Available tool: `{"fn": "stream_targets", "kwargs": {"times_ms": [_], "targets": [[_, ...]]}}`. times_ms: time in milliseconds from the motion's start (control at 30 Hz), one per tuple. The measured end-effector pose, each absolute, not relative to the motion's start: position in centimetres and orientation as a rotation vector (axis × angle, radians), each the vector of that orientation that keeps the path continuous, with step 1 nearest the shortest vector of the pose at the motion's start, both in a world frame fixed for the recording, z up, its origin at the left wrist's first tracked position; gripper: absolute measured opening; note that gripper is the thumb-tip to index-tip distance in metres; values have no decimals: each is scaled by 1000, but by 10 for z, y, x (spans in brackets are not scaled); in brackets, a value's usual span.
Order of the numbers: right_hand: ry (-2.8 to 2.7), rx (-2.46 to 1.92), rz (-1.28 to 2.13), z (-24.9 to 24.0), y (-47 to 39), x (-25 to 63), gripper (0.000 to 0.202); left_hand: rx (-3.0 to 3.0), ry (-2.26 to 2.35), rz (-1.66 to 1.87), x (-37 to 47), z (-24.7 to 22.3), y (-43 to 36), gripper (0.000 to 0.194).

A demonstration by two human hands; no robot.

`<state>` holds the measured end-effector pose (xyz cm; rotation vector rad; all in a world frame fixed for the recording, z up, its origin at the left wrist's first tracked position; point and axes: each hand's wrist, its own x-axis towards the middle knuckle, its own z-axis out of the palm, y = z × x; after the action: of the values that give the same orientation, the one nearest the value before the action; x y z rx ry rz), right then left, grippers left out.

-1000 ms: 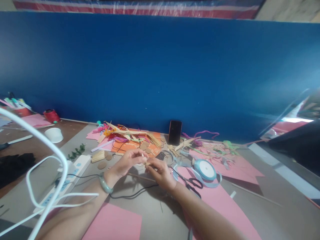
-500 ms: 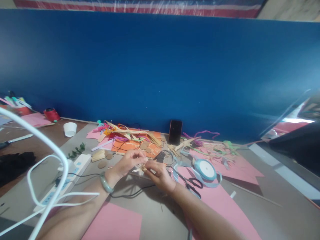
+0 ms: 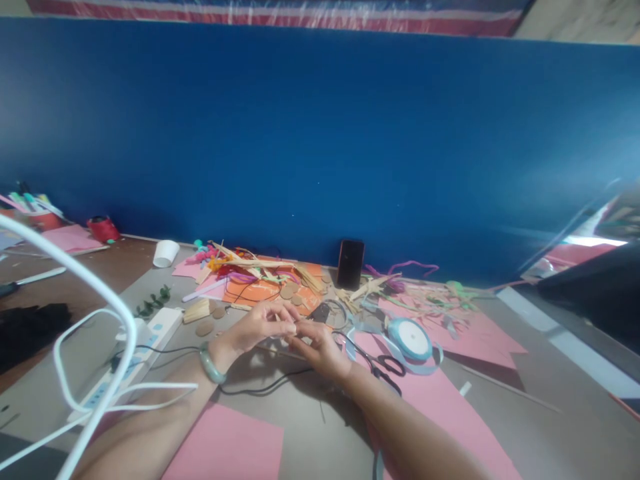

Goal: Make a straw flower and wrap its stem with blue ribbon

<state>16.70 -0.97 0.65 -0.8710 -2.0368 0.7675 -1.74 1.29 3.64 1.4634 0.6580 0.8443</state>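
My left hand, with a pale green bangle at its wrist, is closed in a pinch above the grey tabletop. Its fingertips meet those of my right hand, which is closed too. Whatever sits between them is small and mostly covered by the fingers. Just beyond the hands are a glue gun or similar dark tool with a black cord, and several round brown discs. To the right of my right hand lie black-handled scissors and a spool of light blue ribbon.
A white power strip and looping white cable occupy the left. Behind are a phone, a tilted white cup, and colourful strips on orange paper. Pink sheets lie in front. A blue panel stands at the back.
The white cup has shifted right and now leans over. My fingers have drawn closer together, covering the pale straw-like piece that showed between them before.
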Motion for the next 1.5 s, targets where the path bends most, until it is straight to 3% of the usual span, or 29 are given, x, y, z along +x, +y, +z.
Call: {"fn": "stream_targets", "kwargs": {"times_ms": [167, 367, 700, 767, 1000, 1133, 1300, 1433, 1500], "targets": [[-2033, -848, 842, 8, -11, 166, 21, 1363, 688, 925, -14, 29, 14, 23], [-1788, -929, 841, 3, -6, 163, 18, 973, 590, 1118, -3, 15, 26, 61], [-1372, -966, 1078, -7, 4, 160, 21, 703, 728, 1130, -3, 26, 84, 55], [-1385, -889, 1216, 3, -1, 159, 23, 709, 705, 1178, -2, 35, 90, 56], [-1402, -382, 2280, -1, -39, 145, 29, 772, 562, 1169, 2, 44, 96, 55], [-1402, -335, 2471, -20, -44, 137, 27, 782, 585, 1210, -1, 46, 97, 61], [-1406, -314, 2509, -28, -35, 139, 31, 1261, 1039, 1342, -12, 51, 94, 74], [-1518, -275, 2540, -33, -31, 140, 33, 1719, 1282, 1372, -24, 49, 70, 43], [-1548, -234, 2543, -35, -30, 140, 33, 2344, 1311, 1083, -28, 44, 52, 47]]}}
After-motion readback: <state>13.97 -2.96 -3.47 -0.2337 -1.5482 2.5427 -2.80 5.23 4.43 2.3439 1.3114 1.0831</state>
